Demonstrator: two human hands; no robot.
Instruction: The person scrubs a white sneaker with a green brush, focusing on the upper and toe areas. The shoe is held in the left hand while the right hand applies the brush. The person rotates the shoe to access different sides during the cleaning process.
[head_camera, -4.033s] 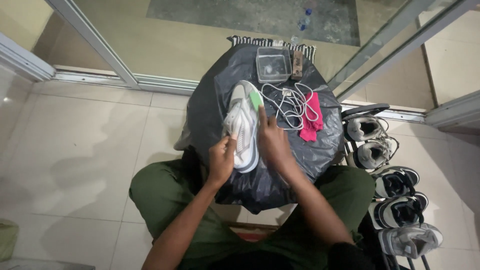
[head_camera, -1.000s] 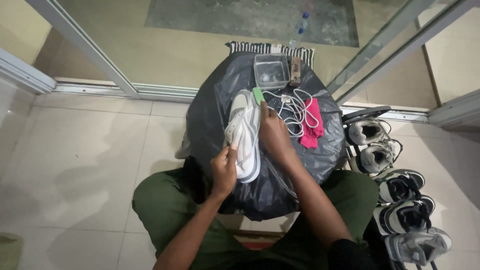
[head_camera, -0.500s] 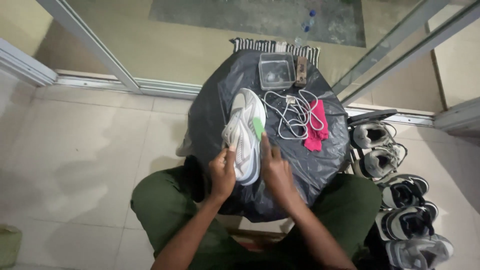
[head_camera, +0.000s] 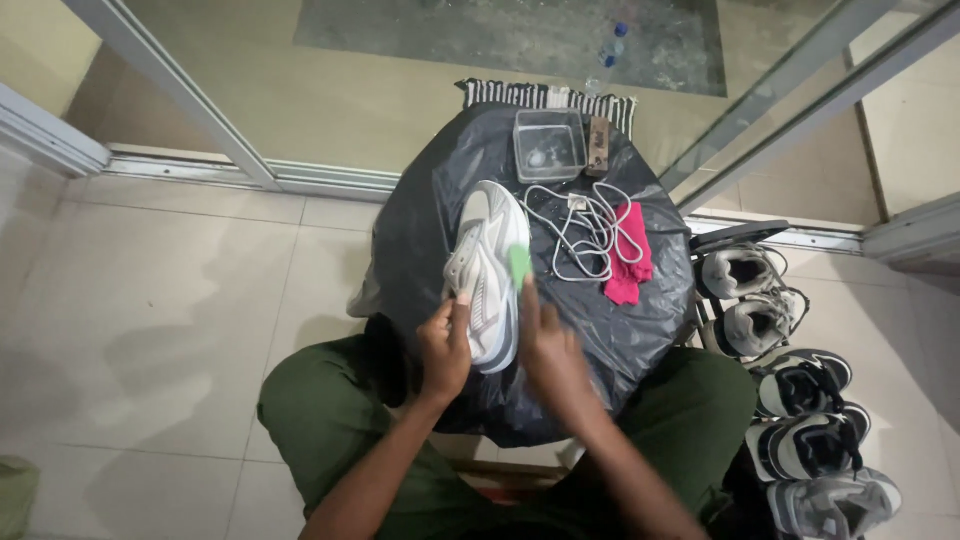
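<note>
A white and grey sneaker (head_camera: 487, 262) lies on its side on a black plastic sheet (head_camera: 420, 215) that covers a small round table. My left hand (head_camera: 446, 345) grips the sneaker's near edge at the heel end. My right hand (head_camera: 548, 345) holds a small green brush (head_camera: 519, 263) against the sneaker's side, around its middle. White shoelaces (head_camera: 588, 230) lie loose on the sheet to the right of the shoe, beside a pink cloth (head_camera: 628, 255).
A clear plastic tub (head_camera: 549, 145) and a small brown block (head_camera: 599, 133) sit at the table's far edge. A rack with several sneakers (head_camera: 790, 385) stands at the right. Glass sliding doors (head_camera: 400, 70) lie beyond the table. Pale floor tiles spread to the left.
My right hand has drawn the green brush back from the toe end of the sneaker to its middle. My left hand has kept its grip on the heel end.
</note>
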